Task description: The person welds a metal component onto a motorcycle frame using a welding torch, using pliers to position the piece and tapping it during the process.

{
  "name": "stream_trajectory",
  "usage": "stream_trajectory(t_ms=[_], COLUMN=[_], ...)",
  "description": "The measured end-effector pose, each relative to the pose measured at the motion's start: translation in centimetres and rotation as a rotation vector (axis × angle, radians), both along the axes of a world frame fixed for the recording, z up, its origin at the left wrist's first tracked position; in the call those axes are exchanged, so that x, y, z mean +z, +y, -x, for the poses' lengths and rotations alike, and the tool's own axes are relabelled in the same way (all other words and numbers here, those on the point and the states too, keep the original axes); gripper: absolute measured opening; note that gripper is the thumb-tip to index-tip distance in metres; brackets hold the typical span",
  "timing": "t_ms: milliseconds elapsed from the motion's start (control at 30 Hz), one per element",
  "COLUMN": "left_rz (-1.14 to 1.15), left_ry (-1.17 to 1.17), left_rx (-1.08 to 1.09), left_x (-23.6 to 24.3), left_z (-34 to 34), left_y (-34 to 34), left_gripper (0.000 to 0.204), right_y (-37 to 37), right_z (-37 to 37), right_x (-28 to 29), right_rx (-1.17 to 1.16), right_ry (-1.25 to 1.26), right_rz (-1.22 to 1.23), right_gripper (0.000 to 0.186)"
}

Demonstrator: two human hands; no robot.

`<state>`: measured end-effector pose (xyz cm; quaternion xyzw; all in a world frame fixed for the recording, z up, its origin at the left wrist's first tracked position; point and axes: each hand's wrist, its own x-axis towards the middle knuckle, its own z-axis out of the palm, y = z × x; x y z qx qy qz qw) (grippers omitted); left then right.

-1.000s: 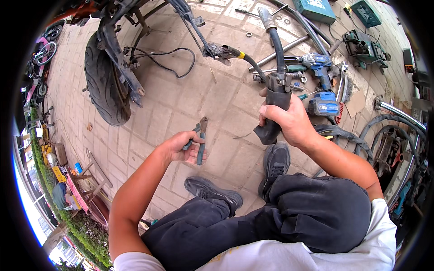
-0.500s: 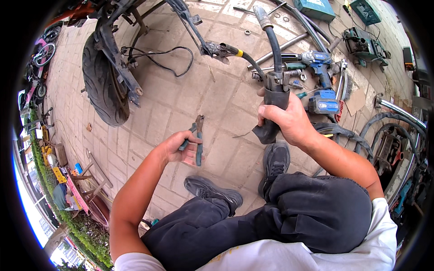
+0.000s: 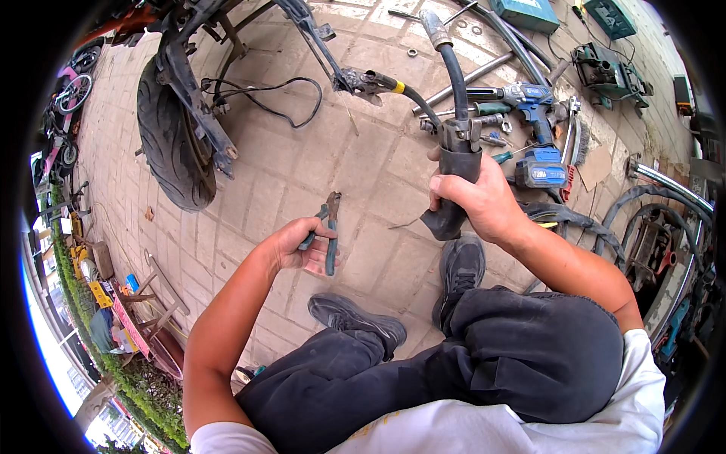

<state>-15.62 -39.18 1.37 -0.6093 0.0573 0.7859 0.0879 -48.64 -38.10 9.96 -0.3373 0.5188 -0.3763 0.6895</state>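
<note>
My left hand [image 3: 302, 244] is curled around the handles of a pair of pliers [image 3: 330, 234], with blue-grey grips and their jaws pointing up and away from me. My right hand [image 3: 484, 195] is closed around a black sleeve-like handle [image 3: 459, 168], wide at its lower end and with a metal clamp at its top. A thick black tube or cable [image 3: 455, 79] rises from that clamp to a greyish end piece. A second dark cable [image 3: 422, 104] with a yellow band runs from the clamp area to a bare metal frame [image 3: 349, 79].
A black tyre [image 3: 168, 136] stands at the left of the frame. Right of my hand lie a blue cordless power tool [image 3: 535, 113], metal tubes, a wire brush [image 3: 581, 142] and loose hardware. Thick black hoses [image 3: 569, 219] curve at the right. My shoes [image 3: 463, 265] rest on the paving.
Both hands keep their grip and almost their place. The pliers and the black handle have shifted only very slightly.
</note>
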Motion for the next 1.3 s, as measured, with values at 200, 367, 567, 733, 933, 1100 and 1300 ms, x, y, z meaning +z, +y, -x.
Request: stream_trajectory(t_ms=[200,367,567,733,933,1100,1300], left_rz=[0.023,0.034,0.074,0.371,0.994,1.259,1.425], left_ry=[-0.034,-0.036,-0.071,-0.089,-0.142,-0.148,-0.267], left_rx=[-0.045,-0.067,-0.106,-0.093,0.001,0.214,0.349], left_x=[0.0,-0.1,-0.3,0.6,4.8,4.0,0.7], left_z=[0.1,0.1,0.3,1.4,5.3,8.8,11.0], left_y=[0.0,0.1,0.7,2.2,-1.8,-6.7,-8.4], left_gripper=[0.037,0.037,0.039,0.041,0.034,0.042,0.043], right_y=[0.1,0.1,0.0,0.0,-0.2,-0.8,-1.2], right_z=[-0.1,-0.2,-0.4,-0.5,-0.4,-1.2,-1.9], right_x=[-0.4,-0.3,-0.3,-0.3,-0.2,1.2,3.3], right_rx=[0.003,0.004,0.015,0.014,0.069,0.128,0.121], right_ry=[-0.015,-0.016,-0.001,0.018,0.083,0.036,0.169], right_rz=[0.006,-0.002,0.004,0.003,0.118,0.220,0.149], right_gripper=[0.037,0.036,0.035,0.036,0.035,0.041,0.042])
